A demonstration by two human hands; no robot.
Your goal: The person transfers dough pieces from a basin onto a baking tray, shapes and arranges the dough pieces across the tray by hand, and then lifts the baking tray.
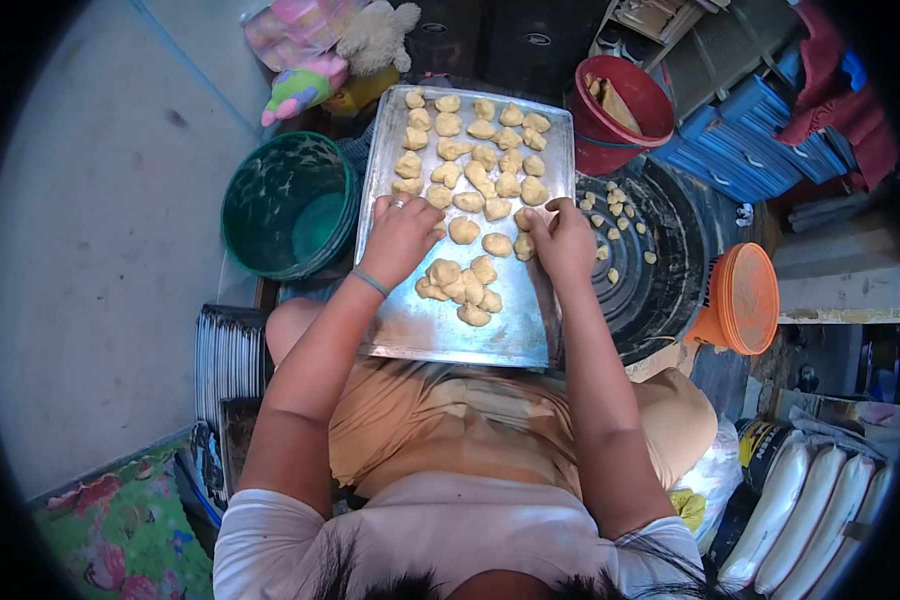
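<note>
A metal baking tray (400, 335) rests across my lap with rows of yellowish dough balls (497, 243) on its far and middle part. Closer to me, a small heap of dough balls (458, 283) sits on bare metal. My left hand (402, 240), wearing a ring and a wristband, is over the tray's left side, its fingers curled down against a dough ball that they partly hide. At the right edge, my right hand (563, 240) has thumb and fingers closed around a dough ball (523, 218) at the end of a row.
On the right stands a wide black tub (660, 280) with small dough pieces inside. Behind it is a red bucket (595, 150), and an orange bucket (745, 300) is beside it. A green basin (245, 215) stands left, above stacked trays (228, 350). Stuffed toys (375, 40) lie at the back.
</note>
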